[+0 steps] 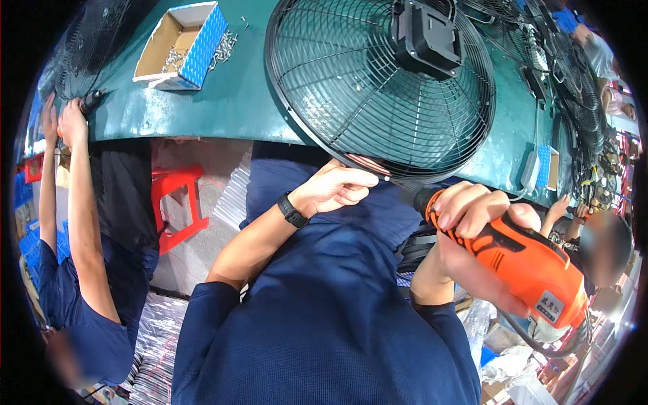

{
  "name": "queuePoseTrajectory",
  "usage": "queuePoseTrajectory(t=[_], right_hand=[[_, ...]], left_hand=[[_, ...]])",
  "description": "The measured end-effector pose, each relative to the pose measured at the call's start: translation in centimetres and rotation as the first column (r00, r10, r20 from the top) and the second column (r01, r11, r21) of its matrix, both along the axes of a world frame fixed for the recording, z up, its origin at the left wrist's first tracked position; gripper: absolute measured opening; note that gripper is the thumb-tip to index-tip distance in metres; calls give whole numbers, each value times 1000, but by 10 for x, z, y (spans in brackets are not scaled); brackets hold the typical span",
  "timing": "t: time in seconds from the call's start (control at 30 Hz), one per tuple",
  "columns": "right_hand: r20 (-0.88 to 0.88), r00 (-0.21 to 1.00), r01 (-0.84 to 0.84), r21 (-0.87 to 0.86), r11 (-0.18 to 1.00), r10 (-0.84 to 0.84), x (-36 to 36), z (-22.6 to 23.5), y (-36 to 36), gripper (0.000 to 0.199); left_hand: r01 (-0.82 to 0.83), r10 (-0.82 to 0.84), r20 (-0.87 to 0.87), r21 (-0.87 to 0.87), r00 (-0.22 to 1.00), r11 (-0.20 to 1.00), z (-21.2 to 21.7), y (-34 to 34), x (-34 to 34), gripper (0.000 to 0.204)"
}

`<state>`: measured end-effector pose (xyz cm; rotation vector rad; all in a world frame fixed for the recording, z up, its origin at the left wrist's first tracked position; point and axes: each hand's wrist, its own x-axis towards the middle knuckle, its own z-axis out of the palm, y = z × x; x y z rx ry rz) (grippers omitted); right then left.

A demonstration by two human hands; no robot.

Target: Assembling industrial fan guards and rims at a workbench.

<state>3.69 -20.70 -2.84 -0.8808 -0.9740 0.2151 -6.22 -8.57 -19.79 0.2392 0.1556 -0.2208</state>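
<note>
A round black fan guard (324, 88) with a wire grille lies on the green table, its near rim sticking out over the table edge toward me. A square black motor housing (426, 40) sits at its middle. At the near rim my left hand (334, 190) is closed, thumb and curled fingers gripping the edge beside a small screw (387, 178). My right hand (466, 219) wraps round an orange and black electric drill (540, 270), held level. The drill's dark front end points left at the rim near that screw; its tip is blurred.
An open blue-and-white cardboard box (202, 50) holds screws, with loose screws (224, 50) beside it. A co-worker's hand (73, 125) at left is by a dark tool (91, 101). A red stool (196, 196) stands below. More wire guards (574, 88) crowd the right side.
</note>
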Motion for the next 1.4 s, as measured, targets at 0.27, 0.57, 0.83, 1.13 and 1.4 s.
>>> queuePoseTrajectory(t=[0.27,0.57,0.83,1.13,1.4], right_hand=[[11,999,-52,-88,995,53,4,-2,9,101],[-26,989,-145,-128,981,143,8,-5,16,99],[24,976,-210,-178,961,218,11,-7,22,105],[-68,985,-169,-166,972,159,15,1,16,106],[-120,992,-48,12,999,49,20,-15,-9,97]], left_hand=[[23,-21,-58,29,998,999,22,1,2,4],[10,-5,-77,62,997,998,24,1,1,6],[-22,32,-82,119,996,993,21,-2,1,6],[-8,14,-118,50,993,999,26,-1,1,6],[-7,14,-135,50,991,999,24,-2,0,7]])
